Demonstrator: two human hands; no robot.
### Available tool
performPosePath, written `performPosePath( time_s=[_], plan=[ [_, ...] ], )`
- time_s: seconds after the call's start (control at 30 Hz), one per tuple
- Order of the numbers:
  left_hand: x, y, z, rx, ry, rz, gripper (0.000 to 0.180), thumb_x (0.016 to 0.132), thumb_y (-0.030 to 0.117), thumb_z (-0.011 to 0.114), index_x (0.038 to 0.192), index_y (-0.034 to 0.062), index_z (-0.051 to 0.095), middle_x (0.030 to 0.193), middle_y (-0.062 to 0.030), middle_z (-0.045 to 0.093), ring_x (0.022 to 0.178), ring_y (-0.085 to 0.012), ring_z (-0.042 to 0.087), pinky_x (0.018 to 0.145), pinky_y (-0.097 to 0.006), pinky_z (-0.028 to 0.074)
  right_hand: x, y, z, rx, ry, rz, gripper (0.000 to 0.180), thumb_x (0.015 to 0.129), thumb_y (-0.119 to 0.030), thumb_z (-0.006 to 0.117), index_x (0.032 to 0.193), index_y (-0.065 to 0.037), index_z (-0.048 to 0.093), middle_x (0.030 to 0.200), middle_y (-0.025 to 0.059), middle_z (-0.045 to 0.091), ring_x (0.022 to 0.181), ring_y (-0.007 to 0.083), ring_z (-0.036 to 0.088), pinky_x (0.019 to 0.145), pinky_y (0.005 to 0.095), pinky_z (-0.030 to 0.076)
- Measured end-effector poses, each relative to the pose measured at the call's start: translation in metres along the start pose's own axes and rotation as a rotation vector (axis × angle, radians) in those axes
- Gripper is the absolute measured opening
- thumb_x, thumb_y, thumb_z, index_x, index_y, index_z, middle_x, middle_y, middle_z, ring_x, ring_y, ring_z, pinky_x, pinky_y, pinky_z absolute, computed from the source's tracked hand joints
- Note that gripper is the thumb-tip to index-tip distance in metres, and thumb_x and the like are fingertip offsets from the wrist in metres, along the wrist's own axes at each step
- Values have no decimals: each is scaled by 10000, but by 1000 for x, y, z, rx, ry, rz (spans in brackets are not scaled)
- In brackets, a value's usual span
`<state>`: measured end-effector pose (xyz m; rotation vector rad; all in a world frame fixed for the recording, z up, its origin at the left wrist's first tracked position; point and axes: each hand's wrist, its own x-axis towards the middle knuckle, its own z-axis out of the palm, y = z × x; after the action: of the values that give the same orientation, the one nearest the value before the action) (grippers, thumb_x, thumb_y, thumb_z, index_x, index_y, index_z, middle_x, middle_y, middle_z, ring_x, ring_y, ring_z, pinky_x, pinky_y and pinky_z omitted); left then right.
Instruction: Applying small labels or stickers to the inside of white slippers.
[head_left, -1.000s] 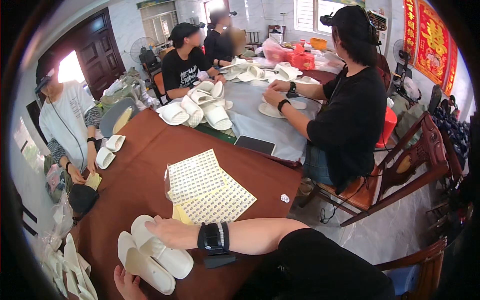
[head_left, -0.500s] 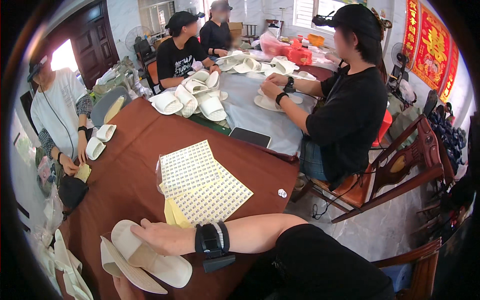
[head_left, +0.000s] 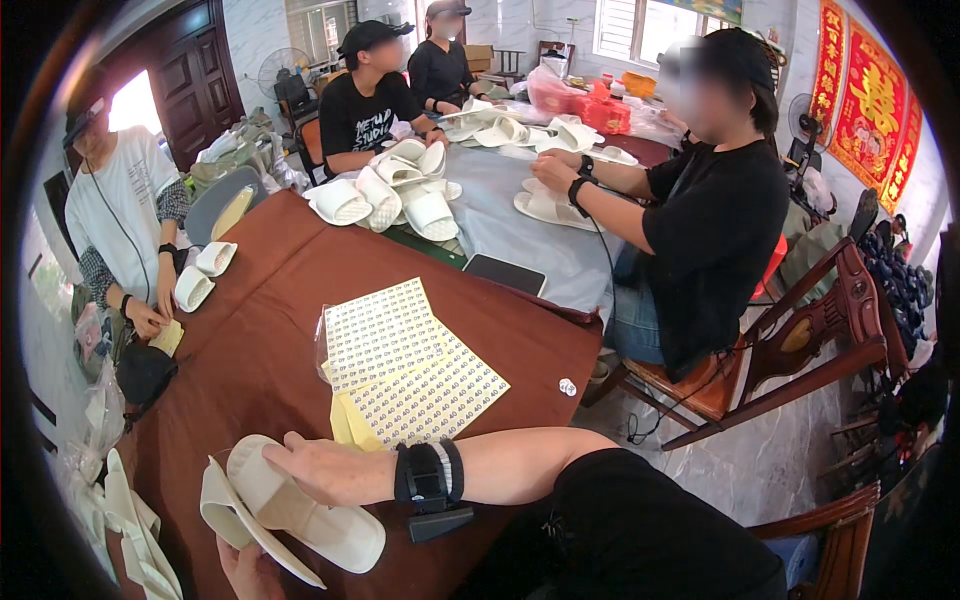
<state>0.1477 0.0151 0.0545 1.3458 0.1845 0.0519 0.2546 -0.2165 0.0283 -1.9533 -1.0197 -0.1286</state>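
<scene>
At the lower left are two off-white open-toed slippers. The right-hand slipper lies on the brown-covered table, and my right hand reaches across with its fingers closed on the slipper's strap. Beside it, the left-hand slipper stands tilted up on its side. My left hand comes up from the lower edge and grips that slipper's edge, thumb showing against it. Beyond my right forearm lie overlapping sheets of small round stickers with yellow backing.
More white slippers lie at the lower left edge. A slipper pile and a black tablet are at the far side. One person works at left, another at right. A loose sticker lies near the table's right edge.
The left-hand slipper has tipped slightly more upright, and more of my left hand shows beside it. My right hand stays on the other slipper. The view has shifted a little.
</scene>
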Motion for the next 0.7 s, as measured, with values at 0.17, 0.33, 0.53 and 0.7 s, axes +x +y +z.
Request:
performPosePath(
  time_s=[0.17,0.33,0.53,0.7],
  plan=[
    [3,-1,-5,-3,-4,14,578,876,8,603,1422,-19,414,1268,-150,585,1037,-256,634,853,-341,541,1,-2,-1,9,-23,14,427,800,23,577,1192,12,406,946,234,475,734,436,592,628,490,481],
    [2,2,0,-14,32,53,573,859,13,598,1408,-17,436,1235,-137,606,969,-207,643,772,-282,535,1,-1,-1,9,-26,33,413,803,26,564,1185,9,408,946,232,474,728,430,584,630,489,474],
    [-3,12,23,-17,74,118,567,858,27,593,1405,-8,448,1177,-105,633,848,-135,633,663,-207,491,2,4,-1,-18,11,-3,398,795,34,561,1162,6,411,952,236,471,745,434,578,642,493,473],
    [3,6,10,-12,63,157,561,863,31,588,1406,-1,451,1151,-93,636,796,-121,612,619,-186,461,4,0,-13,83,40,108,388,818,42,542,1181,-17,417,991,229,469,791,437,577,674,486,481]
  ],
)
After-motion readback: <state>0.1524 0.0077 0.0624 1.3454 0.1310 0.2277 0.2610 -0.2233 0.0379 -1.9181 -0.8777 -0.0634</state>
